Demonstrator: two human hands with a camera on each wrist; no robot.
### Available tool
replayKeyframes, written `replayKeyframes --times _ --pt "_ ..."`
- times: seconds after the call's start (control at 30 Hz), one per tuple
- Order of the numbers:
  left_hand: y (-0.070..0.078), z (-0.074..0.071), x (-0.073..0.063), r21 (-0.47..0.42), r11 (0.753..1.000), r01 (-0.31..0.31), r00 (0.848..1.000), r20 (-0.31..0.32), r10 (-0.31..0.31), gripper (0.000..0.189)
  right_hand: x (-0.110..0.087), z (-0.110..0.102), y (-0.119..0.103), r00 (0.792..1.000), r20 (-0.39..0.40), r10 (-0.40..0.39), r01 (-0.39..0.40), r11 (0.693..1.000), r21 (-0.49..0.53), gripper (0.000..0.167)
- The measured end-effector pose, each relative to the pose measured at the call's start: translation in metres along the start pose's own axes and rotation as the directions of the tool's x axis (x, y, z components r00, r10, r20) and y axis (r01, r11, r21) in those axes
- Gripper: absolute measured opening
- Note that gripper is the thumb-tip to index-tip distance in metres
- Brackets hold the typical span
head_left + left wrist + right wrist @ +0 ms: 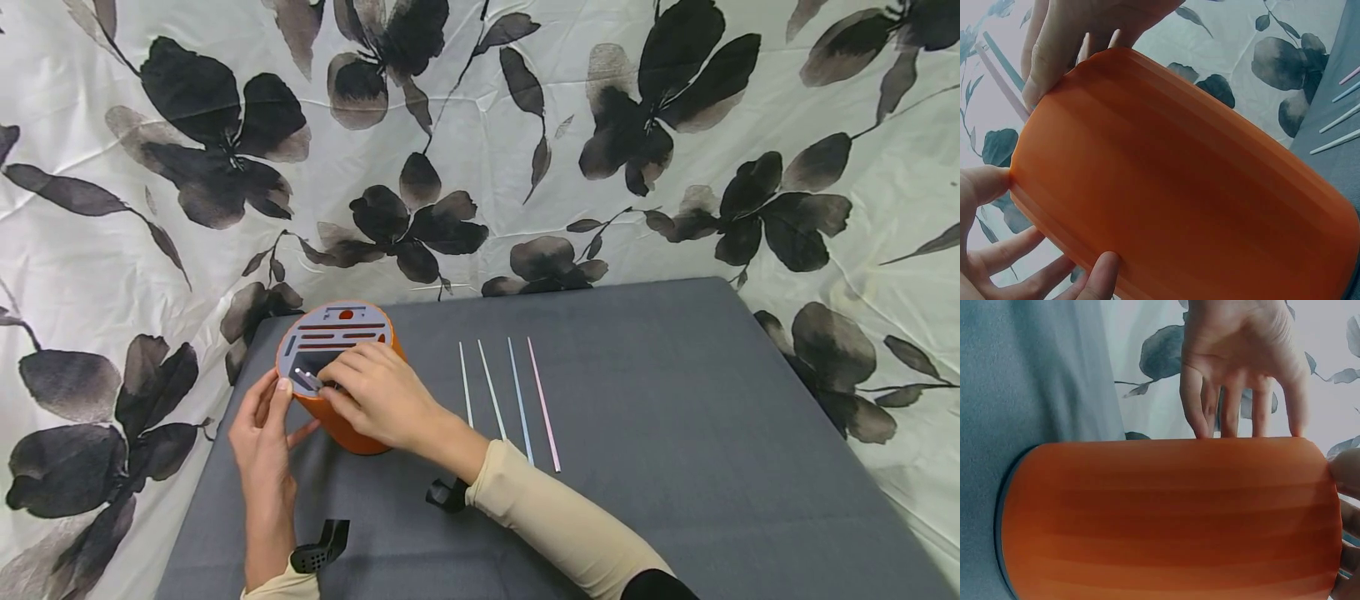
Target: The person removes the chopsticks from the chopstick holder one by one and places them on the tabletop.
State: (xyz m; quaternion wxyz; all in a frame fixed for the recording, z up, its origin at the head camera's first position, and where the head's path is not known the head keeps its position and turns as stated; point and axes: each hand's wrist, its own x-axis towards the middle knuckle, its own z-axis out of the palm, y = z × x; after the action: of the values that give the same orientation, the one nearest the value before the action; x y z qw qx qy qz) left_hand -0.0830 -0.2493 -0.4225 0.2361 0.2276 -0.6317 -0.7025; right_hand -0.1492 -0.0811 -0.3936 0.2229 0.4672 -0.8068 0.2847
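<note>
Your right hand (378, 396) has its thumb and fingers pinched together on two thin sticks (1001, 80), right over the big dark hole (322, 358) in the grey top (363, 319) of the orange holder (356, 427). In the left wrist view the sticks poke up past your thumb, one pinkish and one blue-green; how far down they go is hidden. Your left hand (262, 437) has its fingers spread apart, with the thumb at the rim and other tips touching the side, so it seems to steady the holder. The step looks like moving this pair through the hole, but you cannot tell from here if the sticks are going in or coming out. The next move seems to call for a slow, straight slide, so they do not catch on the edge, while your left hand holds firm. The holder stands on the grey counter (637, 400), just under your right fingers. To its right, apart from it, more thin sticks lie side by side: a white stick (466, 383), a second white stick (492, 389), a blue stick (521, 400) and a pink stick (543, 404). Behind hangs a white cloth with dark flowers (525, 225).
</note>
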Motion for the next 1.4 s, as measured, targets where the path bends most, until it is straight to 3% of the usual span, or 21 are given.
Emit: replayKeyframes --times 0.43,0.9,1.03,1.23,1.4 --pt "-0.001 0.000 0.000 -0.002 1.000 0.000 1.000 -0.002 0.000 0.046 -0.002 -0.005 -0.004 0.994 -0.108 0.003 0.002 0.999 0.052 0.019" --pt "-0.003 0.001 -0.001 0.005 1.000 0.003 1.000 -0.010 -0.003 0.046 -0.005 -0.019 -0.011 0.975 -0.206 0.079 -0.007 0.945 0.327 0.011" --pt "-0.003 0.001 -0.002 0.002 1.000 0.001 1.000 -0.009 -0.001 0.046 -0.006 -0.022 -0.011 0.961 -0.253 0.114 0.002 0.909 0.418 0.013" --pt "-0.003 0.001 -0.002 -0.003 1.000 0.005 1.000 -0.012 -0.005 0.046 -0.003 -0.028 -0.010 0.924 -0.325 0.200 0.031 0.810 0.586 0.017" --pt "-0.003 0.001 -0.003 -0.002 1.000 0.013 1.000 -0.016 -0.013 0.047 -0.002 -0.034 -0.006 0.892 -0.372 0.259 0.058 0.748 0.661 0.019"
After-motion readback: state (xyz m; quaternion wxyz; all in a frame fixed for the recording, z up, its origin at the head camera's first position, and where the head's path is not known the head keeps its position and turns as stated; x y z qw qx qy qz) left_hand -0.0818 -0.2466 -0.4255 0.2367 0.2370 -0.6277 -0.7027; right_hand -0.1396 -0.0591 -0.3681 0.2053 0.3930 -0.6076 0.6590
